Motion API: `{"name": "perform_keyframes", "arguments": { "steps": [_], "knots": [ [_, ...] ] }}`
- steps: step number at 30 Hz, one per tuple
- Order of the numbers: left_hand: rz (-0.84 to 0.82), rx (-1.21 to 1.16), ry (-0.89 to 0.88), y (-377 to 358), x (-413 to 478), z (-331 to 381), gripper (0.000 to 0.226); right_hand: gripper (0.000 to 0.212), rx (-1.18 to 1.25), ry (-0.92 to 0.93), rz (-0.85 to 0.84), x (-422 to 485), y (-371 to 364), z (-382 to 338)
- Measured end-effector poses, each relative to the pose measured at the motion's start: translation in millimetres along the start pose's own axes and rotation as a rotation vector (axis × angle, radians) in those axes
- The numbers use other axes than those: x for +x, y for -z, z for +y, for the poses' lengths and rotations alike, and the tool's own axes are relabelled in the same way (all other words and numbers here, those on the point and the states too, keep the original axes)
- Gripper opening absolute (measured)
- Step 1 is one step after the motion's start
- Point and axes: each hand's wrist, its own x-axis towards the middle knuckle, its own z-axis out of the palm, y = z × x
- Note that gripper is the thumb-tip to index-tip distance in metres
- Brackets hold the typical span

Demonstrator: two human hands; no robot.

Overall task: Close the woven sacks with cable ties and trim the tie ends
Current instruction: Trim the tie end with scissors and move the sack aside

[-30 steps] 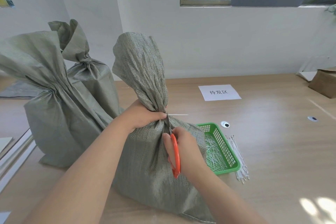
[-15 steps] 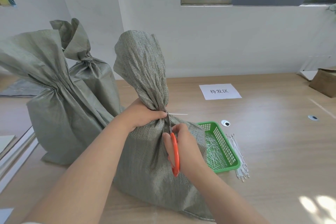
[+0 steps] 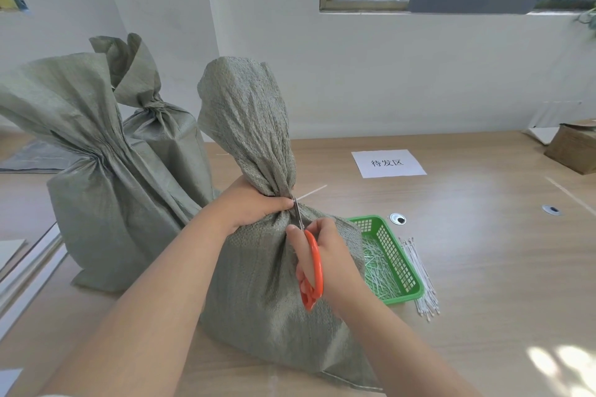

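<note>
woven sack (image 3: 258,284) | left hand (image 3: 254,206) grips neck; right hand (image 3: 335,261) holds scissors (image 3: 314,264) at tie end (image 3: 311,193); basket (image 3: 403,295) just beside

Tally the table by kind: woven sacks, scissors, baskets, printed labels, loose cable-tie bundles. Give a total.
Woven sacks: 3
Scissors: 1
Green basket: 1
Printed label: 1
Loose tie bundle: 1
Total: 7
</note>
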Motion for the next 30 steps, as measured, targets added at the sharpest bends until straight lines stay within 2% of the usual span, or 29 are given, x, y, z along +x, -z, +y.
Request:
{"name": "perform_keyframes", "arguments": {
  "steps": [11, 16, 21, 26, 30],
  "knots": [
    [-0.016, -0.024, 0.01, 1.8, -2.3, -2.8, 0.038, 0.026, -0.179, 0.061, 0.06, 4.7, -3.7, 17.2],
    [-0.022, -0.025, 0.012, 2.9, -3.6, -3.4, 0.035, 0.034, -0.263, 0.105, 0.083, 0.5, -3.0, 13.5],
    [-0.017, -0.049, 0.02, 3.2, -5.0, -2.6, 0.034, 0.035, -0.163, 0.093, 0.073, -4.4, -2.3, 12.0],
    [-0.002, -0.057, 0.044, 5.2, -6.7, -0.9, 0.036, 0.026, 0.028, 0.11, 0.111, -0.3, 28.9, 4.1],
    [0.002, -0.071, 0.059, 6.5, -7.5, 3.4, 0.033, 0.03, -0.094, 0.095, 0.214, 15.8, 80.7, 14.1]
  ]
}}
